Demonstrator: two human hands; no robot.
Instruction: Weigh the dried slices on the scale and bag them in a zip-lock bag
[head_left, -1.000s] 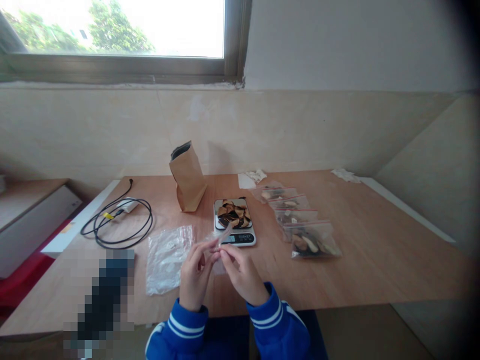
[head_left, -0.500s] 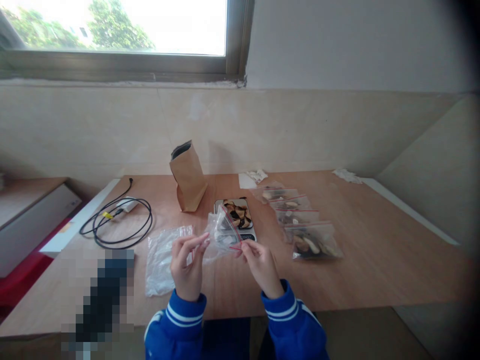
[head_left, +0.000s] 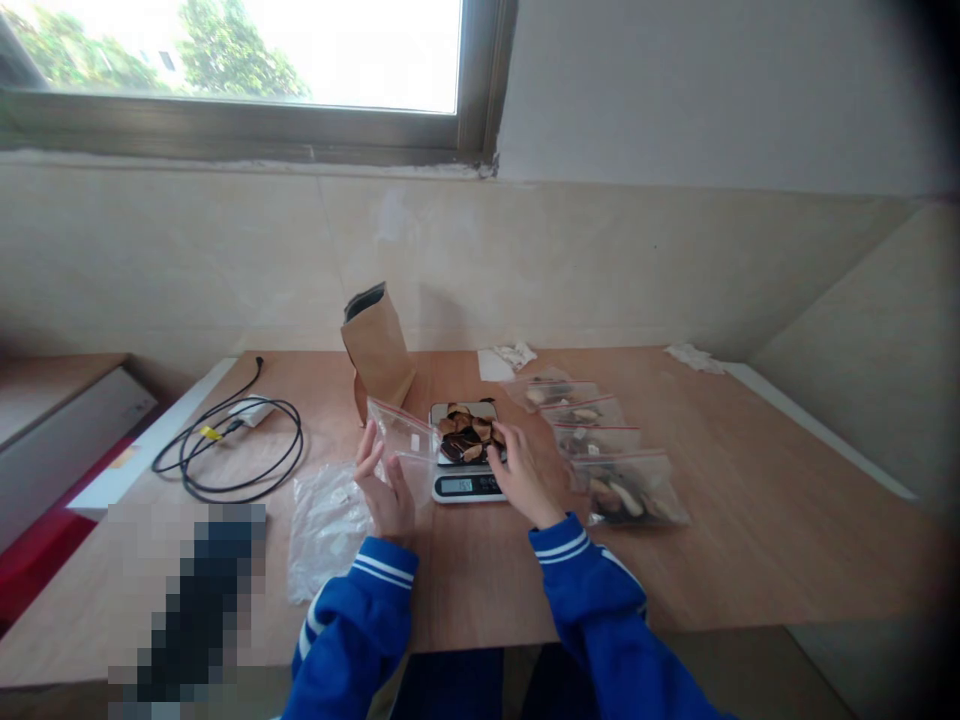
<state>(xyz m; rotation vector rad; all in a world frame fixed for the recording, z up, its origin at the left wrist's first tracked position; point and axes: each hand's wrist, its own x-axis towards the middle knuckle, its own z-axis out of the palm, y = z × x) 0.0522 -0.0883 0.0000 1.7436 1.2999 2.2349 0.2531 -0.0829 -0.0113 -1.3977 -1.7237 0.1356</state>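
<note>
Head view: left hand [head_left: 388, 485] pinches the open zip bag [head_left: 405, 438] mid-frame; right hand [head_left: 525, 472] rests on dried pieces [head_left: 465, 438] on the scale [head_left: 469, 487], grip unclear. A sagging bag mouth risks spills.

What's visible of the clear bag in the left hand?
The clear zip bag is thin, glossy plastic with a red strip along its top edge. It looks empty. The left hand holds it up by its left side, tilted, with the red edge sloping down toward the scale just to its right. Whether its mouth is open cannot be told.
</note>
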